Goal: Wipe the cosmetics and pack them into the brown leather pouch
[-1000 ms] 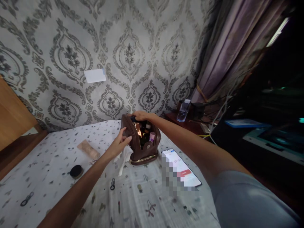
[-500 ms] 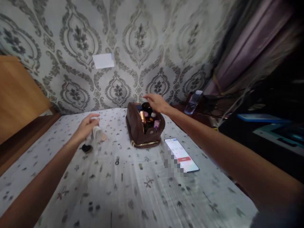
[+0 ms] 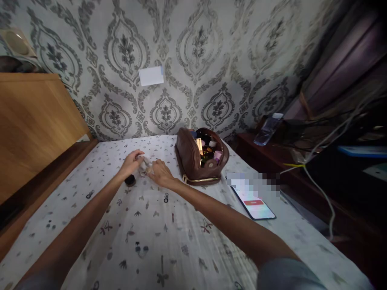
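Side by side over the bed's left half, my left hand and my right hand meet at a small whitish, crumpled, partly see-through thing. The left fingers are closed on its left side. On its right side the right fingers curl round a beige part; the fingertips are partly hidden. Just below the left hand sits a small round black-topped item. Right of both hands stands a brown cosmetic bag, its top unzipped, with bottles and tubes inside.
A phone with a lit screen lies right of the bag on the patterned bedsheet. A water bottle and cables are on the dark furniture at the right. A wooden headboard-like panel rises at the left.
My right hand has moved from above the cosmetic bag leftward to the whitish thing by my left hand. The view has shifted left, so the bag and phone appear farther right.
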Demonstrator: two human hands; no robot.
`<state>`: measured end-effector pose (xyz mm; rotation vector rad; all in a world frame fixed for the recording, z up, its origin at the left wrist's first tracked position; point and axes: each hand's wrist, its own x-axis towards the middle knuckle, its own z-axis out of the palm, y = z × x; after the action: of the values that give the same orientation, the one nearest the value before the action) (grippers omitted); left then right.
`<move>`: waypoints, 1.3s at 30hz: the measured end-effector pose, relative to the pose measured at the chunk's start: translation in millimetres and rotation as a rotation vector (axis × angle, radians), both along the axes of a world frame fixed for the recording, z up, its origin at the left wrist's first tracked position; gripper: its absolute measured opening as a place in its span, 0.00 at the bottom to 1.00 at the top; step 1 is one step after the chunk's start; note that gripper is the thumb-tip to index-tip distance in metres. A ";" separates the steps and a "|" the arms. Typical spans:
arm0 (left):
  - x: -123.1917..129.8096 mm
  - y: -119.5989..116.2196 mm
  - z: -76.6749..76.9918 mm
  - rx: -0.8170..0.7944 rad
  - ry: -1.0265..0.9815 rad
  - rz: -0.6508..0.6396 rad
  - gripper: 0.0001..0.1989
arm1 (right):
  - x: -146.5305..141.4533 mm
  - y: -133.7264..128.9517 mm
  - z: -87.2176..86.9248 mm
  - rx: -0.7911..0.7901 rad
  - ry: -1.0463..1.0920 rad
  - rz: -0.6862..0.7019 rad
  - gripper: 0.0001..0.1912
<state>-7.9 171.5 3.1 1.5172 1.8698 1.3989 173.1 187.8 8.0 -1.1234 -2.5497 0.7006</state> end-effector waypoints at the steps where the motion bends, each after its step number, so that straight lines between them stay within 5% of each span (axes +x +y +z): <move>1: 4.1 -3.8 -4.2 -0.004 0.042 -0.050 0.11 | -10.6 4.1 -8.1 -0.041 0.003 -0.057 0.16; 6: 1.5 -20.0 -14.3 0.011 0.396 -0.278 0.15 | -31.9 12.1 -34.4 -0.070 0.021 -0.131 0.14; 11: -25.7 -38.2 0.4 0.099 0.343 0.049 0.15 | -32.4 -11.3 -44.3 0.020 0.172 -0.188 0.20; 15: -35.7 -69.5 0.4 0.097 0.291 0.109 0.17 | -49.7 -40.5 -42.5 -0.008 0.194 0.014 0.26; 17: -34.8 -86.7 -13.3 0.061 0.341 -0.001 0.18 | -62.9 -50.2 -42.3 -0.057 0.115 0.022 0.31; 20: -34.7 -101.9 -47.9 0.071 0.465 -0.122 0.20 | -78.9 -52.4 -47.0 -0.086 0.045 -0.059 0.17; 23: -37.7 -99.5 -81.3 0.153 0.563 -0.121 0.21 | -83.9 -46.2 -55.2 -0.061 0.094 -0.075 0.15; 26: -38.5 -92.0 -95.8 0.187 0.625 -0.077 0.22 | -81.6 -43.0 -60.6 -0.029 0.119 -0.096 0.15; 34: -35.3 -93.7 -76.8 0.021 0.644 0.098 0.22 | -78.4 -44.1 -62.6 0.006 0.154 -0.062 0.15; 39: -37.4 -96.8 -68.0 -0.018 0.487 0.100 0.18 | -77.2 -42.4 -61.0 -0.005 0.170 -0.066 0.18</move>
<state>-45.3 74.7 -64.9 1.9076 2.2532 1.1134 95.9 145.4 -53.1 -1.0949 -2.3602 0.7521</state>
